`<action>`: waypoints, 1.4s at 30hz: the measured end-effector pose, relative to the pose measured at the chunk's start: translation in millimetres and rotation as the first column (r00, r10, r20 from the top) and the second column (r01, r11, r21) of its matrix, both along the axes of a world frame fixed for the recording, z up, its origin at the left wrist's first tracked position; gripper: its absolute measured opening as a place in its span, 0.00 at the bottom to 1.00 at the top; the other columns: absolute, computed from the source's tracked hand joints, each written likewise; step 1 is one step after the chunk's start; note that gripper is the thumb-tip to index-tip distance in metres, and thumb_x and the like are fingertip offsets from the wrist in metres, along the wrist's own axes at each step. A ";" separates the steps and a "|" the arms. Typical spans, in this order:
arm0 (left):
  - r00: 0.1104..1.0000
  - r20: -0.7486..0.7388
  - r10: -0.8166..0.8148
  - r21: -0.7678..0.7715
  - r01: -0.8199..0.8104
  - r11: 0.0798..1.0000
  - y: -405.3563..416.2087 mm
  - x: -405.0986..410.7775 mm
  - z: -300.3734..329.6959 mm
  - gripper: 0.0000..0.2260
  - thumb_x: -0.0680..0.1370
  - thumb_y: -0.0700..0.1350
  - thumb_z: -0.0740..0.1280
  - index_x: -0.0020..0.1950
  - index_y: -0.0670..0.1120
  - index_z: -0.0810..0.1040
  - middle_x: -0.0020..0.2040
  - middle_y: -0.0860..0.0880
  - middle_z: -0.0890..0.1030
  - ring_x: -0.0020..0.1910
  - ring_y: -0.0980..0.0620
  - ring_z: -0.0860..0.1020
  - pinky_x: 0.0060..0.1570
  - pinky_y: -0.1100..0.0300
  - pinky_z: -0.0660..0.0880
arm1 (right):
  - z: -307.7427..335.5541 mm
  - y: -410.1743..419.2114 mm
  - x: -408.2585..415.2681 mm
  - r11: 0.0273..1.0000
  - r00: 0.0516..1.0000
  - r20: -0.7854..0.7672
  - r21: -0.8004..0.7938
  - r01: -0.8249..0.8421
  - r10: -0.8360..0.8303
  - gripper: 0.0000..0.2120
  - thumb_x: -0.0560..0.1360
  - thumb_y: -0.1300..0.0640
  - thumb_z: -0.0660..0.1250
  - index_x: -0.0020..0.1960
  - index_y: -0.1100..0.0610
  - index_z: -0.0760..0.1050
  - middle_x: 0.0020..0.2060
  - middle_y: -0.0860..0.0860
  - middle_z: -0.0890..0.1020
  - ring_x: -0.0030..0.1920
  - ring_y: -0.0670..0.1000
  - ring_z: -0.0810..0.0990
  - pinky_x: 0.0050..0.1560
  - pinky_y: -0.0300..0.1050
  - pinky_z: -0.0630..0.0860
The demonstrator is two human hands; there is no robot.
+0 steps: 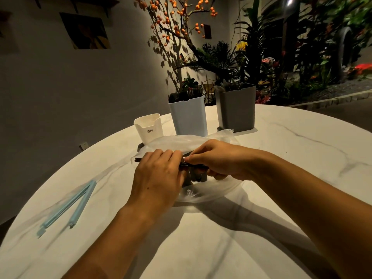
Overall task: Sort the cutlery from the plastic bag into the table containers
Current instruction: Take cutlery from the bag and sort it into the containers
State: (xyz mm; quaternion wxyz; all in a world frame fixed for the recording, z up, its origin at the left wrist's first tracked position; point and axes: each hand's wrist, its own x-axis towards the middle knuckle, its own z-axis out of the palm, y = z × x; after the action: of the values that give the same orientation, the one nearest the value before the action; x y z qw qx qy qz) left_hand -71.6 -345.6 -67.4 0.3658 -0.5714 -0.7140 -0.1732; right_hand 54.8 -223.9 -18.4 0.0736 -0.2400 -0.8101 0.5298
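Note:
A clear plastic bag (181,140) lies in the middle of the white marble table (201,238), with dark cutlery (196,174) inside it. My left hand (157,176) lies over the bag's left side and grips the dark pieces. My right hand (217,160) pinches the same dark bundle from the right, fingertips meeting those of the left hand. Behind the bag stand a small white container (149,127), a taller pale blue container (189,117) holding dark cutlery, and a grey container (236,107) holding lighter cutlery.
A light blue bag clip (70,206) lies open on the table at the left. Plants and a branch with orange fruit stand behind the table's far edge. A grey wall rises on the left.

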 end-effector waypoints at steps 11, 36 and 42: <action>0.996 0.063 -0.070 -0.096 0.076 0.993 -5.2 -1.2 -0.2 0.06 0.75 0.43 0.73 0.51 0.45 0.81 0.41 0.48 0.84 0.33 0.48 0.82 0.34 0.54 0.82 | -0.1 7.6 1.1 0.999 0.997 -0.073 -0.027 0.035 -0.037 0.21 0.79 0.41 0.61 0.53 0.59 0.79 0.42 0.54 0.83 0.39 0.50 0.79 0.33 0.38 0.73; -0.219 0.959 -0.182 0.241 0.285 0.928 -2.7 16.5 11.3 0.21 0.83 0.57 0.53 0.55 0.41 0.75 0.32 0.45 0.73 0.24 0.53 0.66 0.24 0.64 0.65 | -14.4 13.7 -6.1 0.988 0.814 -0.569 0.020 0.150 -0.113 0.08 0.75 0.63 0.70 0.47 0.49 0.81 0.40 0.42 0.84 0.43 0.41 0.84 0.38 0.33 0.79; -0.138 0.957 -0.255 0.279 0.208 0.937 1.8 27.2 14.4 0.15 0.83 0.55 0.55 0.50 0.46 0.75 0.31 0.48 0.69 0.24 0.56 0.65 0.24 0.66 0.64 | -2.6 7.6 -14.6 0.972 0.828 -0.560 0.166 0.164 -0.044 0.09 0.76 0.62 0.70 0.55 0.54 0.81 0.45 0.42 0.83 0.44 0.35 0.82 0.42 0.28 0.77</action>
State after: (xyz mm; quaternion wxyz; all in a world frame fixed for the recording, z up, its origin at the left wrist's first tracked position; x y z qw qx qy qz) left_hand -44.4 -343.8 -53.0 -0.3049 -0.3683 -0.6333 -0.6085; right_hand 40.2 -216.3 -21.1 0.3575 -0.1117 -0.7905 0.4846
